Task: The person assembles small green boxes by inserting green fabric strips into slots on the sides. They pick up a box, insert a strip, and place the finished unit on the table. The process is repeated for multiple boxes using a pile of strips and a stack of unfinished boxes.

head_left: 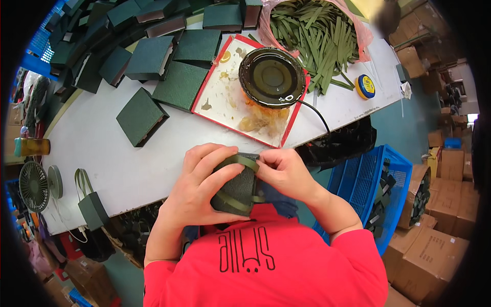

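Note:
In front of my chest, my left hand (197,187) is wrapped round a small dark green box (241,185), with its thumb along the near edge. A flat olive-green ribbon (245,162) arches over the box, and a second strip of it crosses nearer to me. My right hand (287,173) pinches the ribbon's end against the box's right edge; its fingertips partly hide that spot. Beyond my hands, a round black pot of dark liquid (272,77) stands on a white, red-edged tray (217,110) smeared with amber residue.
Many dark green boxes (142,116) crowd the table's far left. Cut green ribbons (322,38) fill a pink bag behind the pot, near a round blue-and-yellow tin (365,86). At left are a fan (34,187) and a ribbon-handled box (92,209). A blue crate (353,179) stands to my right.

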`<state>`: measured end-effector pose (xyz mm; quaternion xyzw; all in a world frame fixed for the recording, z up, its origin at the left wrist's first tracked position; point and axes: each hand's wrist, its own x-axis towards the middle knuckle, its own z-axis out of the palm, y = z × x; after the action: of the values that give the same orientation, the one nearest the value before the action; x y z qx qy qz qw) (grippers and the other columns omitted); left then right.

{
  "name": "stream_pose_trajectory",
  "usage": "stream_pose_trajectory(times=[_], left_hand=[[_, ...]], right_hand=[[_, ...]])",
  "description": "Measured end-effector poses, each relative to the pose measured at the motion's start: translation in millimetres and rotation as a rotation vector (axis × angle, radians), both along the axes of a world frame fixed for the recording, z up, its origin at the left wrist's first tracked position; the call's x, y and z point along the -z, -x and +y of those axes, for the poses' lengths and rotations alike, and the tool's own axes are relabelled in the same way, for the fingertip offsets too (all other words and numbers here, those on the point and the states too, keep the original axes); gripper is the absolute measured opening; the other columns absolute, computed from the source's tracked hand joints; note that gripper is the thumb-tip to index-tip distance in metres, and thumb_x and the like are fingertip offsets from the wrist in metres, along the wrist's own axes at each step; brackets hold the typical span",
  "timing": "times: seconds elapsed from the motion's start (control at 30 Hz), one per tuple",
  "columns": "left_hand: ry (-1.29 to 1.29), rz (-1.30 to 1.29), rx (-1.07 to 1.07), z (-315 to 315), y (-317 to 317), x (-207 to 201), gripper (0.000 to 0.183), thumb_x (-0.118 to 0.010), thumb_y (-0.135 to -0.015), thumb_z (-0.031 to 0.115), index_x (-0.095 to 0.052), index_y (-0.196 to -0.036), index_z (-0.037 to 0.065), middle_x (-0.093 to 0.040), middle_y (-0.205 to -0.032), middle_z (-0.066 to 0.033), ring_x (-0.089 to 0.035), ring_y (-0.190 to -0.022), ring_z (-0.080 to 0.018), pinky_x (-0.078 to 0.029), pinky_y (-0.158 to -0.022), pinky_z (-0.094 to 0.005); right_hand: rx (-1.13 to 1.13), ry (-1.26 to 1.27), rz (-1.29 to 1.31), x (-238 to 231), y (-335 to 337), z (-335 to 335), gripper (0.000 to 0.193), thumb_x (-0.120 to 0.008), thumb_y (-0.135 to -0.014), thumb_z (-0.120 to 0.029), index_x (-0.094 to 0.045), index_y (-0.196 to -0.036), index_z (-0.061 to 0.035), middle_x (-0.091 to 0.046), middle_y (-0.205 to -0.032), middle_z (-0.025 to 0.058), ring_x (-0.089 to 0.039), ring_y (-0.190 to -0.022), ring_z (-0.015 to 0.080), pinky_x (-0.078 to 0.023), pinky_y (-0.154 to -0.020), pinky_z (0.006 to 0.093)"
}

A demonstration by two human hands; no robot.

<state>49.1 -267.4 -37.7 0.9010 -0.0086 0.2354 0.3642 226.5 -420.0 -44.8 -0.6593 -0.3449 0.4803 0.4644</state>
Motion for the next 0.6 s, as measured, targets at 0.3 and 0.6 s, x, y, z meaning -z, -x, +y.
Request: stream_pose_trajectory(times=[0.3, 0.6], left_hand=[[0.023, -0.081, -0.144, 12.2, 2.8, 5.9, 0.095, -0.096, -0.049, 0.035, -0.052, -0.129, 0.007, -0.051, -0.136, -0.016, -0.049, -0.119, -0.0396, -0.043, -0.099, -0.0504], [-0.147, -0.106, -0.158, 3.5, -1.0, 4.2, 0.093, -0.096, -0.05, 0.035, -0.051, -0.128, 0.01, -0.053, -0.135, -0.0183, -0.051, -0.118, -0.0404, -0.045, -0.096, -0.0517]], right_hand=[[0.537, -0.396, -0.086, -0.8, 0.2, -23.2, 0.011, -0.063, -0.098, -0.008, -0.07, -0.103, 0.0, -0.069, -0.084, 0.0015, -0.048, -0.057, 0.0021, -0.04, -0.053, 0.0198], [-0.055, -0.141, -0.348, -12.5, 23.5, -9.0, 0.012, -0.07, -0.089, -0.009, -0.066, -0.083, 0.0007, -0.058, -0.073, 0.0127, -0.056, -0.06, 0.0269, -0.045, -0.057, 0.0347]])
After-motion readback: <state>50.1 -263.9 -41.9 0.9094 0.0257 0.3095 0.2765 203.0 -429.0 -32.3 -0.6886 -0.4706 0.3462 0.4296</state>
